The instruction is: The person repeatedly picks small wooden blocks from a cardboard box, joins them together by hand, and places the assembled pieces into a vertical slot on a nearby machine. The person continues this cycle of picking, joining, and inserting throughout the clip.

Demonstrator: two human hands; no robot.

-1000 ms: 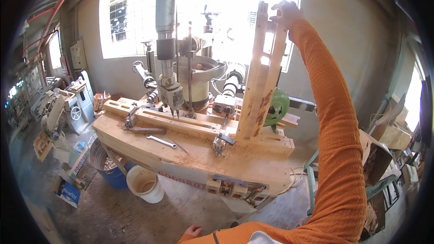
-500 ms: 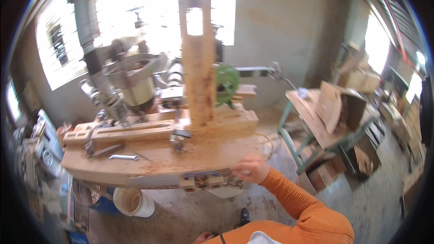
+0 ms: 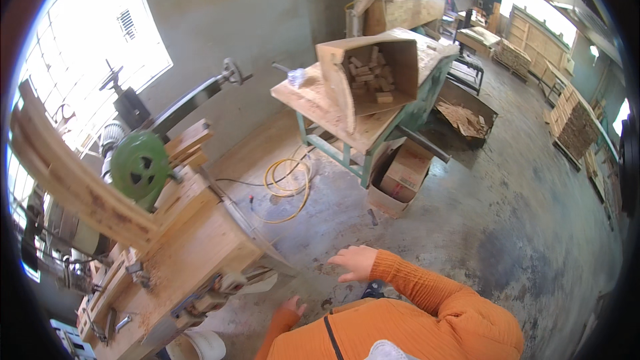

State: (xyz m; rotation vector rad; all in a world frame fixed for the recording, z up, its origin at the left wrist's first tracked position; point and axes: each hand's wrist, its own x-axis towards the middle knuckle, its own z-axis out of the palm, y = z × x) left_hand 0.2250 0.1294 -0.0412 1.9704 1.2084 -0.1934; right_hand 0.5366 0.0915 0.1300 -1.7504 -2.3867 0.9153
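My right hand (image 3: 353,263) hangs over the floor beside the wooden bench, its fingers stretched out and nothing in it. Lower down and closer to my body, my left hand (image 3: 288,310) is partly in view, with thumb and fingers apart and empty. Nearest to both is the wooden bench (image 3: 200,243), with wood shavings on its top. A tall slotted wooden frame (image 3: 87,190) rises from it, next to a green handwheel (image 3: 140,167). On a green-legged table (image 3: 303,103) lies a cardboard box (image 3: 403,70) on its side, holding several small wood blocks (image 3: 367,77).
A yellow hose (image 3: 305,197) coils on the floor between bench and table. Open cardboard boxes (image 3: 400,180) stand under and beside the table. A white bucket (image 3: 203,345) sits below the bench. Stacked wood (image 3: 579,127) lines the far right.
My view has swung right, so the bench now lies at the left and the table in the middle. My right hand has left the bench's edge; my left hand shows more.
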